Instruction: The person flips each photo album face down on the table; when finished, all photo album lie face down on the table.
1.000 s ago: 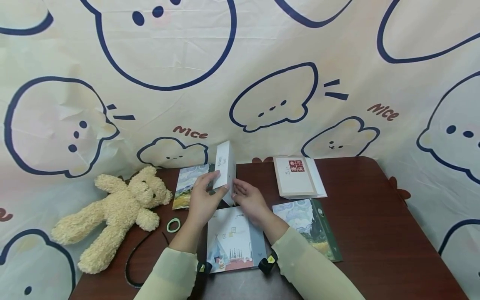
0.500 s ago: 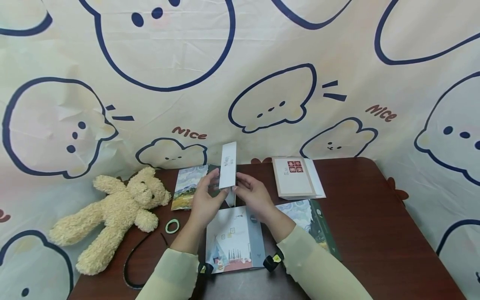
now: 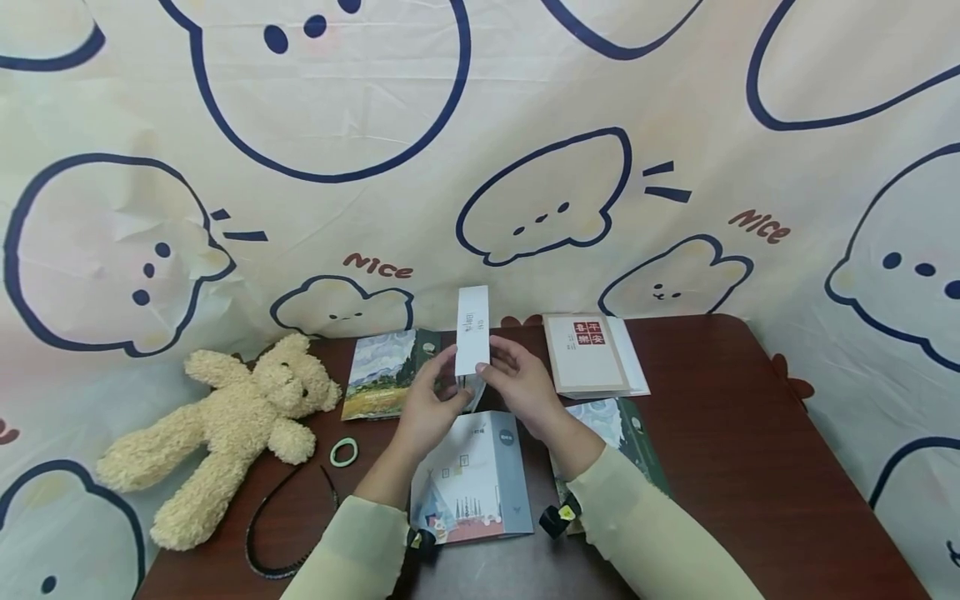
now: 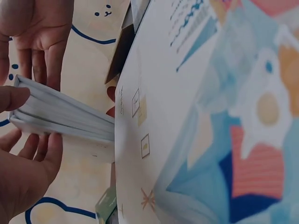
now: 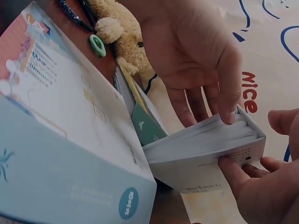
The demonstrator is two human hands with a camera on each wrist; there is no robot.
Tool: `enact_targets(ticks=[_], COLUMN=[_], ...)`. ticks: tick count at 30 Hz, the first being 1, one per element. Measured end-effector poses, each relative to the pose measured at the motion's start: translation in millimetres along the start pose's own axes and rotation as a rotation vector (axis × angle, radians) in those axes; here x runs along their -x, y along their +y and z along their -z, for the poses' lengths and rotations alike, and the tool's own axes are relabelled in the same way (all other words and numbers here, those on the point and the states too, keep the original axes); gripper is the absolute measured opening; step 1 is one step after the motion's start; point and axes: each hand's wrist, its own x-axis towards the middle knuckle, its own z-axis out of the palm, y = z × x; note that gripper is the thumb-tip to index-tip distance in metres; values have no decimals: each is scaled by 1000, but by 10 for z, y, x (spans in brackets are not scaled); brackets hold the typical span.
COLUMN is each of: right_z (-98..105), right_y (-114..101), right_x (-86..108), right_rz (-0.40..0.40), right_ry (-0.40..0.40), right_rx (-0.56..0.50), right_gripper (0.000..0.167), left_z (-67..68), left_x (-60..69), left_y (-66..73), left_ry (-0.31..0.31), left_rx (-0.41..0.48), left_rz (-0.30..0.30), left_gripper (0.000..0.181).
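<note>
A slim white book (image 3: 472, 329) stands upright between both hands, its lettered spine facing me and tilted slightly back. My left hand (image 3: 435, 408) holds its left side low down, thumb at the bottom edge. My right hand (image 3: 525, 387) grips the right side, thumb against the lower spine. Page edges of the white book (image 4: 70, 114) show between its covers in the left wrist view. Just in front, a thick illustrated book or box (image 3: 457, 487) with a grey-blue side stands on the table. Its lettered blue side (image 5: 79, 172) shows large in the right wrist view.
A plush bear (image 3: 240, 425), a green ring (image 3: 343, 452) and a black cord (image 3: 255, 533) lie left. A landscape-covered book (image 3: 378, 379) stands behind my left hand. Another green-edged book (image 3: 633, 442) and a white book with red characters (image 3: 588, 358) stand right. The wall cloth (image 3: 525, 125) rises behind.
The white book has moved right in both hands and turned so its spine faces me squarely. Both hands shifted right with it, uncovering more of the landscape-covered book on the left.
</note>
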Motion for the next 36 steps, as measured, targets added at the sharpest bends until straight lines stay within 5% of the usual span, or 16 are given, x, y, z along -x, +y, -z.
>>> enact_targets(ticks=[26, 36], right_z=[378, 443], right_y=[172, 262], right_x=[-49, -52], right_rz=[-89, -98], right_ry=[98, 132], right_rx=[95, 93], right_gripper=[65, 75], left_z=[-158, -202], left_x=[2, -14], left_y=[-65, -78], left_ry=[-184, -198], left_rx=[-176, -196], left_rz=[153, 179], left_gripper=[64, 66])
